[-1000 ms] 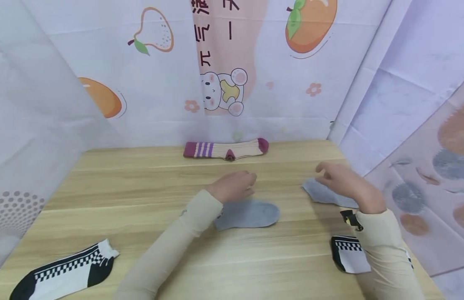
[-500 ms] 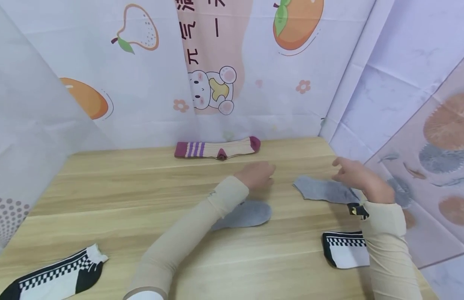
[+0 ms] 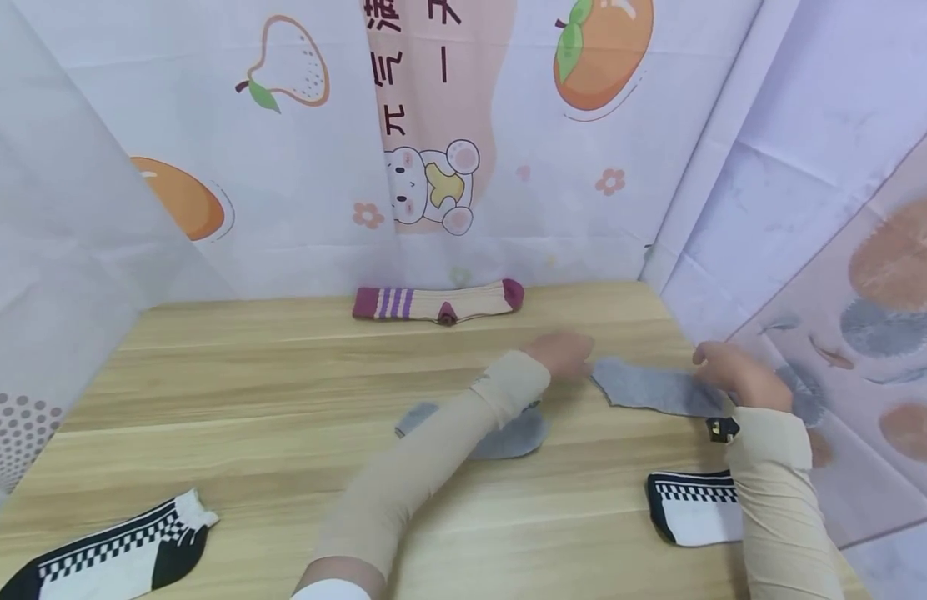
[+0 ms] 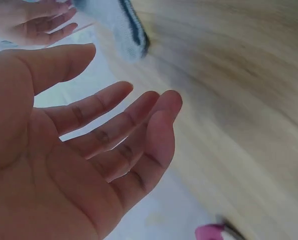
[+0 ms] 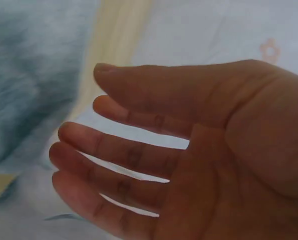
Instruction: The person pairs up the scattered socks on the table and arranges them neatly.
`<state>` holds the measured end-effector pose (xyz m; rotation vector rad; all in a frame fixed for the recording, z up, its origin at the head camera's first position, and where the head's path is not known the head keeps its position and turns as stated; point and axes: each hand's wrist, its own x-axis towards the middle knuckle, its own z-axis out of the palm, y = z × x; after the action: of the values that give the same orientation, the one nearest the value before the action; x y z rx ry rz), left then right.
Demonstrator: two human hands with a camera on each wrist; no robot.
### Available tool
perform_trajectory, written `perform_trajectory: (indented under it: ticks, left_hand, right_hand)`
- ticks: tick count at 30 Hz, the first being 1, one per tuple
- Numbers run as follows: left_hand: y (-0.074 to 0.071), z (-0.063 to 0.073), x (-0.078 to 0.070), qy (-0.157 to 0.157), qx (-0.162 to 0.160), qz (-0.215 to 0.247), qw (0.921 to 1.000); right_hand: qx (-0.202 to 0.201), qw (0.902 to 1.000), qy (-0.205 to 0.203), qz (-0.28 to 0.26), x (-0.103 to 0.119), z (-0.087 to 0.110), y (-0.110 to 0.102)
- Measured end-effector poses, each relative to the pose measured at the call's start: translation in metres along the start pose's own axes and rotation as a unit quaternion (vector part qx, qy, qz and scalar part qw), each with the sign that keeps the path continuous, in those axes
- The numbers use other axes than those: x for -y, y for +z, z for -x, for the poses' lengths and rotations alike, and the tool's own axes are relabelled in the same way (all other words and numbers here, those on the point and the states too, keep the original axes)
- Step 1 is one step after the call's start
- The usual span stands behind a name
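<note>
A grey sock [image 3: 651,390] lies flat at the table's right side. My left hand [image 3: 559,353] hovers by its left end, blurred in the head view; its relaxed fingers hold nothing in the left wrist view, where the sock's edge [image 4: 128,35] shows beyond them. My right hand [image 3: 744,375] is over the sock's right end. In the right wrist view its fingers [image 5: 118,145] are lightly bent and apart, with the blurred grey sock [image 5: 33,75] past the fingertips. A second grey sock [image 3: 512,437] lies mid-table, partly hidden under my left forearm.
A cream and maroon sock [image 3: 471,302] with purple stripes lies at the table's back edge. One black-and-white checkered sock [image 3: 107,554] is at front left. Another checkered sock [image 3: 696,510] at right is partly covered by my right sleeve. Printed curtains [image 3: 298,225] border the wooden table [image 3: 283,375].
My left hand has moved right, from over the middle grey sock to the left end of the right one. My right hand has shifted right along that sock. The head view has shifted slightly.
</note>
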<state>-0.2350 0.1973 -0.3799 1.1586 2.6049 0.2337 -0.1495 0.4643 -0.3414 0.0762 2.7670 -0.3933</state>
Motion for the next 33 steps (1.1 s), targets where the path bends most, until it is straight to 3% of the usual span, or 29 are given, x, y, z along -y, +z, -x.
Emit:
perform_trajectory:
  ticks: [6,9,14,19,24,29,33]
  left_hand:
    - [0.018,-0.039,-0.008,-0.023,0.007,0.016,0.9996]
    - [0.021,-0.049,-0.011,-0.033,0.003,0.017,0.9993]
    - [0.020,-0.044,-0.023,-0.060,0.001,-0.006,0.9982]
    - [0.021,-0.040,-0.032,-0.075,0.022,-0.040,0.9962]
    - [0.021,-0.044,-0.025,-0.031,0.041,-0.024,0.9984]
    - [0.019,-0.038,-0.011,0.009,0.034,0.026,0.9990]
    - [0.018,-0.034,0.000,0.023,0.028,0.036,0.9987]
  right_hand:
    - [-0.002,1.0000,0.002,-0.009,-0.012,-0.003,0.009]
    - [-0.004,0.9998,-0.007,-0.017,-0.014,-0.007,0.012]
    - [-0.003,0.9993,-0.023,-0.031,-0.018,-0.014,0.019]
    - [-0.001,0.9989,-0.015,-0.044,-0.020,-0.017,0.021]
    - [0.001,0.9993,-0.018,-0.033,-0.022,-0.019,0.020]
    - [-0.021,0.9982,-0.040,-0.040,-0.020,-0.022,0.021]
    - [-0.041,0.9966,-0.032,-0.064,-0.016,-0.024,0.022]
